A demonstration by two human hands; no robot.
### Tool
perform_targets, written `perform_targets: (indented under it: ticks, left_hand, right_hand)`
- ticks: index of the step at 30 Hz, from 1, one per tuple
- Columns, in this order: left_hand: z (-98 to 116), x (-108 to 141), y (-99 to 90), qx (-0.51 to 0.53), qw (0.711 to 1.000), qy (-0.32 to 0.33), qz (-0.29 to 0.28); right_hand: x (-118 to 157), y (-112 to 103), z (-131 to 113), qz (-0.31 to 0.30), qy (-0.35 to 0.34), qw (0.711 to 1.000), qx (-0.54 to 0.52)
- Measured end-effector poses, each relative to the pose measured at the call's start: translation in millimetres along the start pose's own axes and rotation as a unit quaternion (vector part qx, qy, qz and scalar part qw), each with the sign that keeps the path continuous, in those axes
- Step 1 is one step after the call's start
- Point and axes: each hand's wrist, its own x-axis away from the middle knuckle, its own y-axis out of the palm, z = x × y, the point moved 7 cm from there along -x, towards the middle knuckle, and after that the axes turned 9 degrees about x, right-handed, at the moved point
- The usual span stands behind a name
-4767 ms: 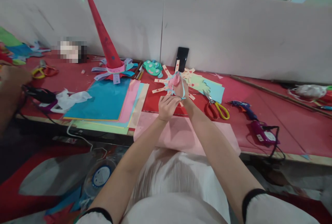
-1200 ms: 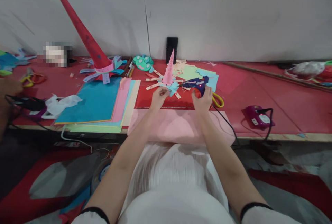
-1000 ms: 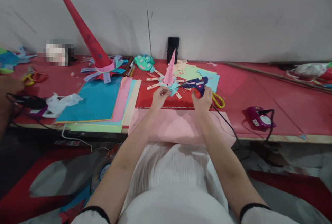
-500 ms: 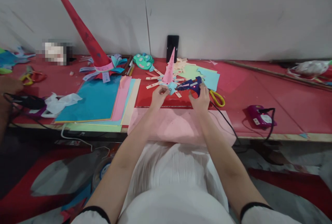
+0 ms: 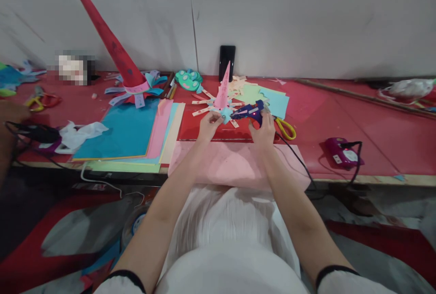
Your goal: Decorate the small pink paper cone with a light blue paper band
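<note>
The small pink cone stands upright on the red bench, straight ahead of both hands and just beyond their fingertips, its long axis vertical and its tip towards the white wall. The left hand is the nearer one — its fingers pinch a light-blue paper piece at the cone's base, so that hand is closed on paper. The right hand is wrapped round the handle of a blue glue gun, whose barrel lies nearly level and points left, the nozzle close to that same base from the cone's right side (whether it touches the paper cannot be told).

The cone is slim, pale pink, with faint marks down its side — cream strips fan out flat from its foot like rays. A black cord trails from the gun off the bench edge. Yellow-handled scissors lie just right of the right hand, and a tall red cone leans well off to the left.
</note>
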Motion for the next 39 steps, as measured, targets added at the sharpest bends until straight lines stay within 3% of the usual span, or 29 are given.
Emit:
perform_targets:
  ticks: [18,39]
  left_hand:
    - [5.8,1.5,1.9,-0.028,1.0,0.012,-0.006]
    - [0.8,0.8,0.1,-0.03,1.0,-0.001,-0.005]
  right_hand:
    - [-1.2,-0.6,0.6,-0.01,0.008,1.0,0.002]
    - [-0.9,-5.4,6.7,0.035,0.023,0.999,0.032]
